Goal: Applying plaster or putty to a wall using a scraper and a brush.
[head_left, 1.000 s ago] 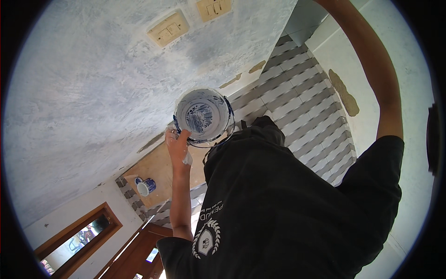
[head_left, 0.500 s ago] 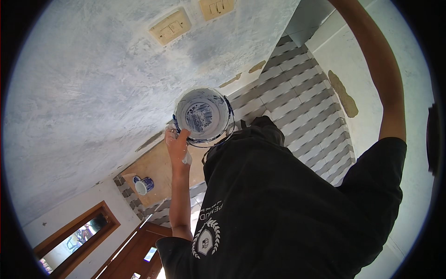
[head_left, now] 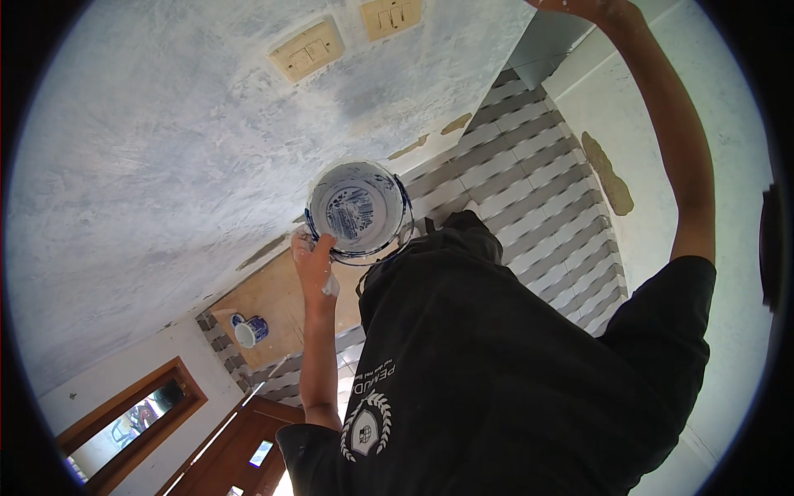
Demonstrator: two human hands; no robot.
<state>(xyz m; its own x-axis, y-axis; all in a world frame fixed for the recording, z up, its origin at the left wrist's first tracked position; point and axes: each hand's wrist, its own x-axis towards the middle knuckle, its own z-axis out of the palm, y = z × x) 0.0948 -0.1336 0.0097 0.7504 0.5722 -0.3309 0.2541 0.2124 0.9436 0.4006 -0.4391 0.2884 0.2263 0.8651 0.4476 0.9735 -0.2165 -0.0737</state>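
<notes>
A white paint bucket (head_left: pixel 376 186) with blue marks on its rim and bottom hangs beside the wall. Thin whitish paint coats its inside. My left hand (head_left: pixel 313 269), spotted with white, grips the near-left side of its rim, thumb over the edge. The bucket's wire handle droops on the side toward my body. Up at the top right edge of the view, my right hand (head_left: pixel 589 7) is raised close to the wall's edge. Most of its fingers are cut off, so I cannot make out what they hold, if anything.
The wall (head_left: pixel 182 157) is patchy white and blue-grey, with two cream switch plates (head_left: pixel 306 51). Below, a small blue-and-white paint can (head_left: pixel 251 331) stands on a brown board (head_left: pixel 277 306). Patterned tiles (head_left: pixel 529 190) cover the floor. A wooden door (head_left: pixel 248 442) is at lower left.
My right hand has come down into view at the top edge, where only the forearm showed before. The left hand still holds the bucket, nearly in the same place.
</notes>
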